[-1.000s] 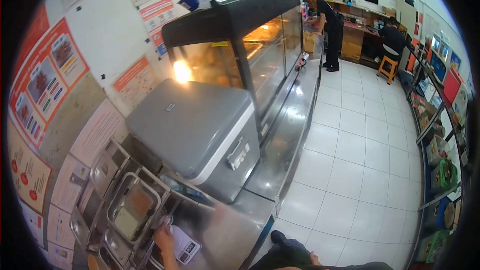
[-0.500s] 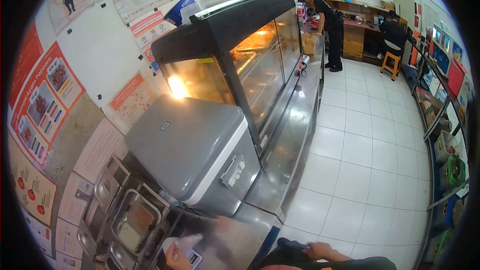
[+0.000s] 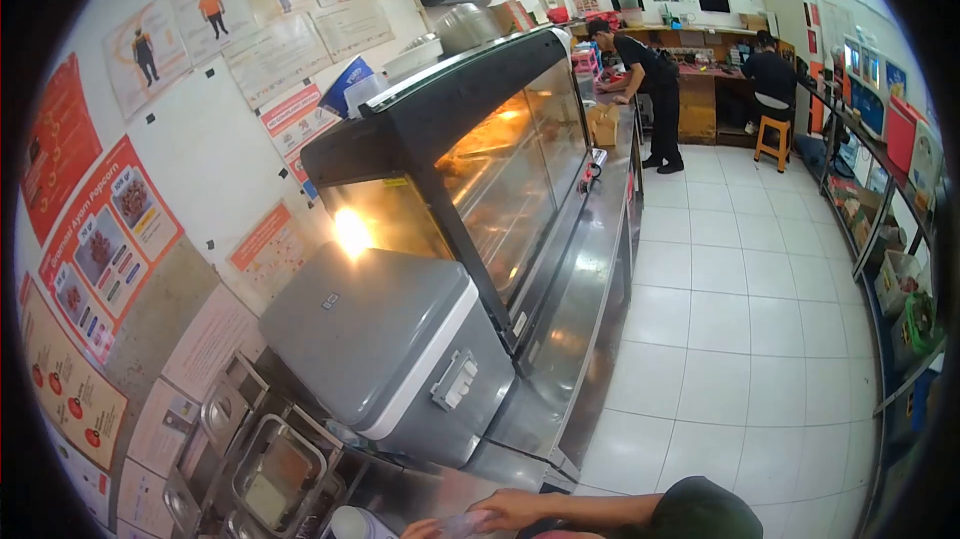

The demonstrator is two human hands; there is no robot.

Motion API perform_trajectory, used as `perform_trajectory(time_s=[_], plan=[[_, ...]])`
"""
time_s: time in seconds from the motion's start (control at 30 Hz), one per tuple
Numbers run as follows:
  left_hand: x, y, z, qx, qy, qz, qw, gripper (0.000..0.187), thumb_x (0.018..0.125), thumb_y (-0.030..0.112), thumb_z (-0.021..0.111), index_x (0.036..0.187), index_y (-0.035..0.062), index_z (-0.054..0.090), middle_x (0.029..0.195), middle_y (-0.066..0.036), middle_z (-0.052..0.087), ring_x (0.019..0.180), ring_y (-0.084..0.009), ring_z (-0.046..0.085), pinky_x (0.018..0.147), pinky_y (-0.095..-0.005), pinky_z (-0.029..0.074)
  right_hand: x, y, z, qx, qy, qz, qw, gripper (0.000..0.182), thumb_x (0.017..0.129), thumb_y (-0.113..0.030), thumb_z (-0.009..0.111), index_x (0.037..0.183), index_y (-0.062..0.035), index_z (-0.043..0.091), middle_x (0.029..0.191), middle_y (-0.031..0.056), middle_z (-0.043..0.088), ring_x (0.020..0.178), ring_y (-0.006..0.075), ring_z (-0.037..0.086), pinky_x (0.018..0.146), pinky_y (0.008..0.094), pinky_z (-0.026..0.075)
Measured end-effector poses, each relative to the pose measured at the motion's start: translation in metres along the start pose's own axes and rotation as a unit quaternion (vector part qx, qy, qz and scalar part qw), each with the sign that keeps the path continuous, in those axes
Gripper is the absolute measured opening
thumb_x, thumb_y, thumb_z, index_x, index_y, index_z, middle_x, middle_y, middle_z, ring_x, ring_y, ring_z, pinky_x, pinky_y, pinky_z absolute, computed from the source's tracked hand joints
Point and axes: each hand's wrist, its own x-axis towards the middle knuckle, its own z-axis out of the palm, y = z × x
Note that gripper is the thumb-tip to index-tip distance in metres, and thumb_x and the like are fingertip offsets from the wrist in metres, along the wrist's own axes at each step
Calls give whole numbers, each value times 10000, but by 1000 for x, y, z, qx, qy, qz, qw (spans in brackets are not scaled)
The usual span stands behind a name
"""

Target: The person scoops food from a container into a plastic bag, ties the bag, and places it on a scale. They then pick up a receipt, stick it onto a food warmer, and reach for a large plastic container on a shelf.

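My right hand [image 3: 505, 508] reaches in from the right at the bottom edge, its fingers closed on a thin, see-through plastic bag [image 3: 464, 522]. At the bag's other end, my left hand [image 3: 420, 529] shows only in part; its fingers are pinched on the plastic, and the rest is cut off by the frame. To the left of both hands stands a white round-topped container [image 3: 355, 521] on the steel counter [image 3: 400, 484]. Whether the bag holds anything cannot be made out.
A grey cooler box [image 3: 370, 339] sits past my hands, before a lit glass food warmer [image 3: 480, 179]. Steel pans [image 3: 278, 474] stand at left. A person [image 3: 650, 89] leans on the far counter; another sits on an orange stool [image 3: 773, 139]. Shelves [image 3: 860, 229] line the right.
My right hand has come left from beside my body to the counter and is now at the plastic. My left hand has shifted right and lower. The camera view has tilted up.
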Motion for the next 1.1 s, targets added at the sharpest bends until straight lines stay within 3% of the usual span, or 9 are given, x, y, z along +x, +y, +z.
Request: perform_trajectory(time_s=[0.1,0.4,0.5,0.57,0.9,0.97,1.1], plan=[[-2,6,9,6,-24,-7,1000,293,850,182,624,1099,28,623,1017,-142,634,933,-247,602,794,-329,469,-14,1,-4,-80,-2,25,996,397,852,-301,598,1181,-89,536,1018,154,635,962,317,596,804,408,447],[-10,18,33,19,-76,-37,996,327,849,208,625,1131,45,598,1072,-142,613,980,-255,584,835,-340,452,-45,24,1,-153,62,47,985,490,851,-352,567,1252,-80,499,1179,201,563,1110,367,517,928,420,409],[-15,21,38,28,-89,-48,995,339,849,216,625,1142,50,590,1091,-142,606,995,-257,578,848,-343,446,-58,4,0,-123,22,99,987,489,858,-354,554,1254,-74,496,1195,206,551,1124,367,506,936,421,401],[-19,22,40,35,-97,-53,993,347,849,222,625,1150,54,584,1103,-142,602,1005,-259,574,857,-346,442,-57,26,9,-127,44,52,990,493,862,-366,549,1254,-72,494,1172,210,563,1102,373,518,922,418,410],[-63,29,37,75,-148,-66,984,388,849,251,626,1186,72,557,1165,-143,579,1057,-268,554,902,-357,422,-83,-1,25,-80,17,26,996,471,875,-395,541,1205,-59,526,1105,196,599,1036,349,567,865,399,442],[-79,30,36,89,-166,-65,980,396,849,257,626,1193,75,551,1177,-143,574,1067,-269,550,911,-360,418,-88,11,39,-117,68,-26,990,464,870,-415,550,1174,-65,547,1077,179,614,1001,334,585,839,388,449],[-115,38,28,134,-224,-83,962,413,849,268,627,1207,82,540,1202,-143,565,1088,-273,541,929,-365,410,-120,-46,55,-93,10,22,995,460,862,-417,559,1160,-66,559,1047,171,626,977,327,596,824,385,453]])
